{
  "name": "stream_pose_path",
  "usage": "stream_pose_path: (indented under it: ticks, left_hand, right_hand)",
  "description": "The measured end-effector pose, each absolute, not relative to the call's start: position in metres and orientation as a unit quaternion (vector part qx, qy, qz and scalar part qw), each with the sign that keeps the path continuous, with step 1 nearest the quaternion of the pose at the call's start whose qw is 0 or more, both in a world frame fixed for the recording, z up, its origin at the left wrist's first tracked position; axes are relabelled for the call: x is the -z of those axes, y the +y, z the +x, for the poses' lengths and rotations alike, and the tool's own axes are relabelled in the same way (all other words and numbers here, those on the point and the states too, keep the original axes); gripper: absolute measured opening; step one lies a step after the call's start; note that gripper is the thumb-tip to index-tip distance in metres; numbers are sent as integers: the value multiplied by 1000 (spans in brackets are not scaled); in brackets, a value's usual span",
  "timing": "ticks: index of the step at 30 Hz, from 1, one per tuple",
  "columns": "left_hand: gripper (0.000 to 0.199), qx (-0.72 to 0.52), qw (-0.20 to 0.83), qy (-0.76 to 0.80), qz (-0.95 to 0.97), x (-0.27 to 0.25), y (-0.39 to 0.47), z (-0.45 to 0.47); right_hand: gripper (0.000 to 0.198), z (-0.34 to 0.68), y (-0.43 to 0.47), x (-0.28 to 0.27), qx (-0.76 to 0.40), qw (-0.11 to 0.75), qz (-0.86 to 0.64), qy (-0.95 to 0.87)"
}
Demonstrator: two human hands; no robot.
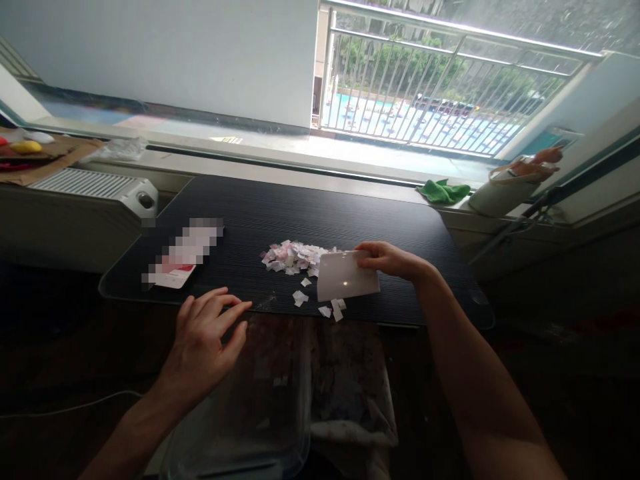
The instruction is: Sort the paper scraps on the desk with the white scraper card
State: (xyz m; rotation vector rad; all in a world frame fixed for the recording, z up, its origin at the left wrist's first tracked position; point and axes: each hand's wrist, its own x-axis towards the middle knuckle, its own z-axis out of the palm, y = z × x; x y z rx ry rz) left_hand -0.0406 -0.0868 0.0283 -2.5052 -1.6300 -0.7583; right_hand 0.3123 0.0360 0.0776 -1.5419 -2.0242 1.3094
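My right hand (383, 259) grips a white, glossy, flat sheet (345, 279) by its upper right edge, held just over the dark table (240, 200). Against the sheet's left side lies a heap of small cut paper pieces (295, 257), white with some pink. A few loose scraps (300, 298) are scattered near the table's front edge, some close under the sheet. My left hand (213, 327) hovers at that front edge with fingers apart and nothing in it. Beneath it is a clear plastic bin (300, 400), with a few scraps showing inside.
A white and red card or box (175, 275), partly blurred, lies at the table's left. Next to the bin, a worn stool (355, 380) stands below the table edge. Along the window sill are a green cloth (444, 191) and a pale container (505, 190). A white radiator (100, 190) is at left.
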Motion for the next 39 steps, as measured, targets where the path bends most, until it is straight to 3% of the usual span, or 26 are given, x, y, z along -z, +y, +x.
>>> stream_pose_path:
  ticks: [8, 14, 22, 31, 39]
  left_hand:
    - [28, 253, 43, -522, -813, -28, -87, -42]
    - [28, 254, 24, -540, -802, -28, -89, -42]
    - [29, 248, -9, -552, -796, -35, -89, -29]
    - [29, 248, -6, -559, -791, -37, -94, -34]
    - [28, 248, -11, -557, -793, -38, -92, -30]
  right_hand:
    - [31, 314, 28, -84, -483, 112, -517, -698]
    - [26, 330, -6, -95, -440, 121, -540, -707]
    - [33, 300, -17, -85, -330, 297, -594, -670]
    - [29, 285, -14, -86, -313, 252, -579, -709]
    - [24, 261, -3, -83, -340, 264, -513, -743]
